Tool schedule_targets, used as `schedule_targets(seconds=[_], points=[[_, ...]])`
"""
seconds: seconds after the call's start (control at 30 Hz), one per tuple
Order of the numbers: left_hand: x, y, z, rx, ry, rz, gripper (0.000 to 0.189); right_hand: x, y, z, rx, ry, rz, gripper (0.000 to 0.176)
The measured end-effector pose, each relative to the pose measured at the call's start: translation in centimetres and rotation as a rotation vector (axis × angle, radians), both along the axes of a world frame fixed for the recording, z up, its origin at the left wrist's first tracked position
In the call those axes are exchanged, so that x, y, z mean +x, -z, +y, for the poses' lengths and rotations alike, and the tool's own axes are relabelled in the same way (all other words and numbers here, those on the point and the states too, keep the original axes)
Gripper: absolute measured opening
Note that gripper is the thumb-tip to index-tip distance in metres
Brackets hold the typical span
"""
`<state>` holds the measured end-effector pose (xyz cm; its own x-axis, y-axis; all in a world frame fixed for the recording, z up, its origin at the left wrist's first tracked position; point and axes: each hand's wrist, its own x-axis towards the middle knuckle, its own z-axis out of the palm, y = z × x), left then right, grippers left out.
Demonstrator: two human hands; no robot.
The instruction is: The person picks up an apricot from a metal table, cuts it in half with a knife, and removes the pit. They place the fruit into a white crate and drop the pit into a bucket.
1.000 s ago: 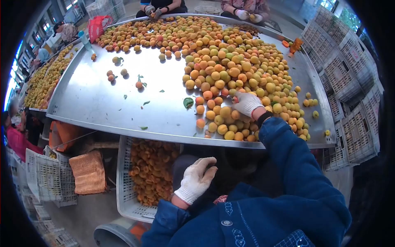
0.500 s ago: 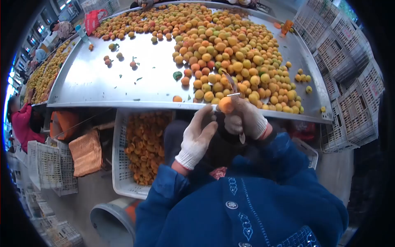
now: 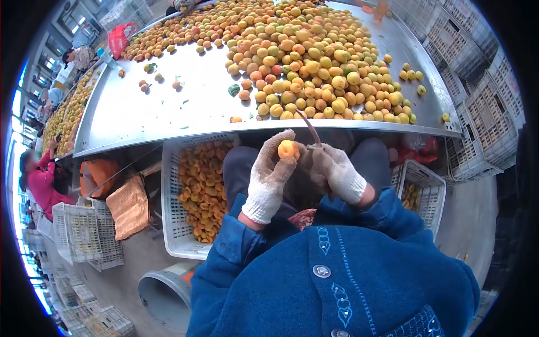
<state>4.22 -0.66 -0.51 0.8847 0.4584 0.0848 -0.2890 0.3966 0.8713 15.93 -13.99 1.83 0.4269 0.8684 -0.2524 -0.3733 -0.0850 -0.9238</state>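
My left hand (image 3: 269,180), in a white work glove soiled at the fingers, is closed on an orange apricot (image 3: 288,149) held between thumb and fingers. Just to its right, my gloved right hand (image 3: 334,171) grips a thin, curved brownish knife (image 3: 310,128) whose slim end sticks up past the fingers. Both hands are over my lap, in front of the metal table's (image 3: 191,123) near edge. On that table a large heap of whole apricots (image 3: 314,67) lies beyond my hands. Below and left of my left hand, a white plastic crate (image 3: 168,208) holds split apricot pieces (image 3: 202,188).
Another white crate (image 3: 441,196) with fruit stands right of my knees. Tall stacked crates (image 3: 477,129) flank the table's right end. At lower left are a grey bucket (image 3: 151,295), a brown woven sack (image 3: 128,208) and crates (image 3: 76,233). A person in pink (image 3: 42,174) sits farther left.
The apricot has moved left into my left hand's fingers, which have closed on it. My right hand has lowered slightly with the knife. The view has shifted a little.
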Motion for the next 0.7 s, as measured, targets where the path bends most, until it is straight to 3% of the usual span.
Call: schedule_targets(seconds=[0.13,0.37,0.43,0.53,0.7], points=[[-0.5,0.4,-0.3,-0.039,-0.034,0.027,0.050,-0.3,-0.2,-1.0,0.017,-0.048,-0.324,0.022],[-0.9,-0.1,-0.7,0.051,-0.082,0.125,0.051,-0.9,-1.0,-1.7,0.024,-0.061,-0.382,0.022],[-0.9,-0.2,-0.7,0.145,-0.104,0.167,0.050,-0.8,-1.4,-1.5,0.010,-0.043,-0.672,0.025],[-1.1,-0.3,-0.7,0.260,-0.095,0.193,0.049,-0.8,-0.5,-1.2,0.098,-0.020,-0.861,0.028],[-1.4,-0.1,-0.7,0.391,-0.119,0.197,0.048,-1.2,-0.6,-1.1,-0.063,-0.043,-0.986,0.027]])
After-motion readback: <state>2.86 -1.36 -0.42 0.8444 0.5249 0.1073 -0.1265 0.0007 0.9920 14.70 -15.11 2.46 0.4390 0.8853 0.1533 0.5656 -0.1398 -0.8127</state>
